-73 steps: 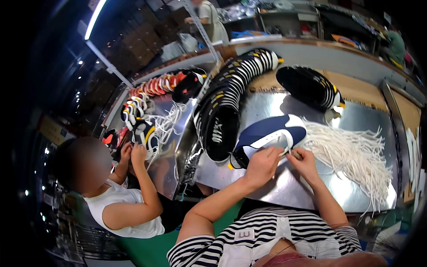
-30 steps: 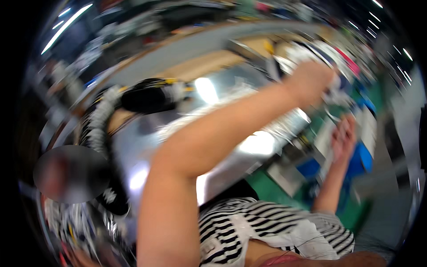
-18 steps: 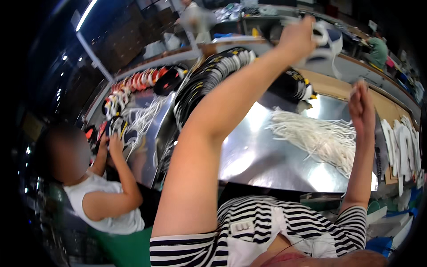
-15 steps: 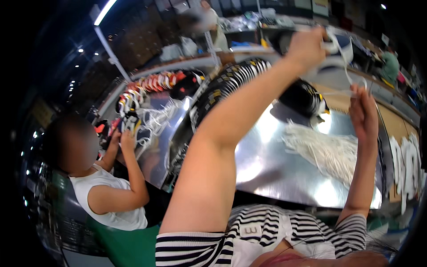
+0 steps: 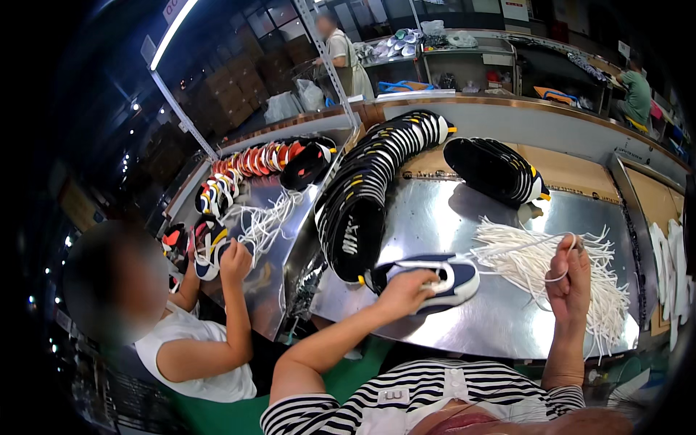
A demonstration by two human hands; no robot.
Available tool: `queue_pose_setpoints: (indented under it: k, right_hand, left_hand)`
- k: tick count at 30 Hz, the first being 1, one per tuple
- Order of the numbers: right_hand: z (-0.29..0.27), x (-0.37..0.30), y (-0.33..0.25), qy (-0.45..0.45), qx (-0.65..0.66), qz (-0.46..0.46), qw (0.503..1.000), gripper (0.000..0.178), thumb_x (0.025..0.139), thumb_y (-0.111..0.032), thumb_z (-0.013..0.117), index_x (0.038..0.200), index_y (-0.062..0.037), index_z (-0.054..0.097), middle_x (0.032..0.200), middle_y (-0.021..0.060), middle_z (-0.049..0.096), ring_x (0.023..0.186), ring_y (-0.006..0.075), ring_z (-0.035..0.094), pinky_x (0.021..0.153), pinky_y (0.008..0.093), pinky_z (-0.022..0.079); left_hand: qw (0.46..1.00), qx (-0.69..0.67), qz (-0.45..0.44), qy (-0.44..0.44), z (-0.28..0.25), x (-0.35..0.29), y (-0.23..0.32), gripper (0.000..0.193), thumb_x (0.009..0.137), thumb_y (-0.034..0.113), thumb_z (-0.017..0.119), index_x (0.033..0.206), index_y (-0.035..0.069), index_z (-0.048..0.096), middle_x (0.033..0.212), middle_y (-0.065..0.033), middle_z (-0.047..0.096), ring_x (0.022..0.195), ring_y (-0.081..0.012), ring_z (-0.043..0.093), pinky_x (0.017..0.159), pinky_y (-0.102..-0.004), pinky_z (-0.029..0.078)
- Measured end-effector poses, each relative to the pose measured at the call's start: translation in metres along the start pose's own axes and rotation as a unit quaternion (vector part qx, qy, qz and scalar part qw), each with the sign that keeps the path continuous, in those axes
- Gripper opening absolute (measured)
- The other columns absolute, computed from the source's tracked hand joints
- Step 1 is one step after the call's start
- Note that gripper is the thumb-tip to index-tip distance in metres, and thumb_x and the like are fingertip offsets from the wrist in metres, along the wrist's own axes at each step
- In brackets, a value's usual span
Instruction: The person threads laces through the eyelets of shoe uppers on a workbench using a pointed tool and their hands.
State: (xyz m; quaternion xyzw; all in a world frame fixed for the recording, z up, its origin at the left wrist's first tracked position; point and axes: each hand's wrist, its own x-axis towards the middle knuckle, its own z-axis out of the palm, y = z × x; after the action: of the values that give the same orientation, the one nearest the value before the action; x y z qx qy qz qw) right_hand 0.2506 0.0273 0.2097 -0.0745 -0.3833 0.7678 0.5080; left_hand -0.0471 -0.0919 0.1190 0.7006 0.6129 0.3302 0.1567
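My left hand (image 5: pixel 407 293) is closed on a navy and white shoe (image 5: pixel 468 283), its fingers over the tongue and lacing area. The shoe lies sideways low over the metal table, toe to the right. My right hand (image 5: pixel 569 281) pinches a white shoelace (image 5: pixel 511 274) that runs from the shoe, with a loop standing above the fingertips. Beneath and around that hand spreads a bundle of loose white shoelaces (image 5: pixel 605 312). Whether the shoe rests on the table is hard to tell.
A long curved row of nested dark shoes (image 5: pixel 355 210) stands left of the shoe. A shorter dark stack (image 5: pixel 489 170) sits at the back. On the left, a co-worker in a white top (image 5: pixel 192 355) handles another shoe beside white laces (image 5: pixel 268 225). White strips (image 5: pixel 670 268) hang at right.
Both hands have come down from high over the table. My left hand has brought the shoe down and left, and the lace now stretches between the shoe and my right hand.
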Motion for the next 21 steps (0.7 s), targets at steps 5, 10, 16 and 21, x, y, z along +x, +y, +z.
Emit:
queue_pose_setpoints:
  k: [5, 10, 16, 21]
  right_hand:
    - [-0.017, 0.057, 0.017, 0.111, -0.146, -0.034, 0.982, 0.032, 0.093, -0.008, 0.058, 0.123, 0.0015, 0.055, 0.077, -0.0022, 0.055, 0.061, 0.0006, 0.048, 0.051, 0.0125, 0.035]
    - [-0.086, 0.073, 0.148, 0.031, -0.405, 0.091, 0.909, 0.02, 0.087, -0.013, 0.067, 0.102, 0.0005, 0.068, 0.084, 0.0018, 0.067, 0.074, 0.0053, 0.058, 0.066, 0.0202, 0.045]
    - [-0.118, 0.067, 0.214, 0.067, -0.262, 0.108, 0.957, 0.015, 0.086, -0.011, 0.069, 0.097, 0.0001, 0.068, 0.078, 0.0023, 0.068, 0.074, 0.0062, 0.061, 0.07, 0.0198, 0.047]
    - [-0.109, 0.075, 0.209, 0.067, -0.278, 0.044, 0.957, 0.014, 0.086, -0.01, 0.069, 0.095, 0.0012, 0.067, 0.079, 0.0037, 0.068, 0.074, 0.0071, 0.062, 0.071, 0.0204, 0.047]
  left_hand:
    - [0.99, -0.015, -0.085, -0.111, 0.015, 0.024, -0.042, 0.035, 0.079, 0.019, 0.072, 0.111, 0.007, 0.066, 0.112, -0.0132, 0.067, 0.103, -0.0302, 0.064, 0.089, -0.0374, 0.05]
    - [0.996, 0.018, -0.057, -0.064, 0.049, 0.058, -0.078, 0.027, 0.08, 0.018, 0.068, 0.105, 0.007, 0.067, 0.096, -0.0168, 0.068, 0.086, -0.0353, 0.066, 0.076, -0.04, 0.053]
    - [0.987, 0.022, -0.083, -0.139, 0.066, 0.068, -0.076, 0.025, 0.084, 0.022, 0.068, 0.104, 0.007, 0.067, 0.096, -0.0141, 0.068, 0.088, -0.0336, 0.064, 0.077, -0.0399, 0.05]
    - [0.988, 0.05, -0.083, -0.119, 0.061, 0.074, -0.055, 0.03, 0.091, 0.03, 0.06, 0.102, 0.003, 0.068, 0.095, -0.0142, 0.068, 0.088, -0.0326, 0.064, 0.078, -0.0414, 0.05]
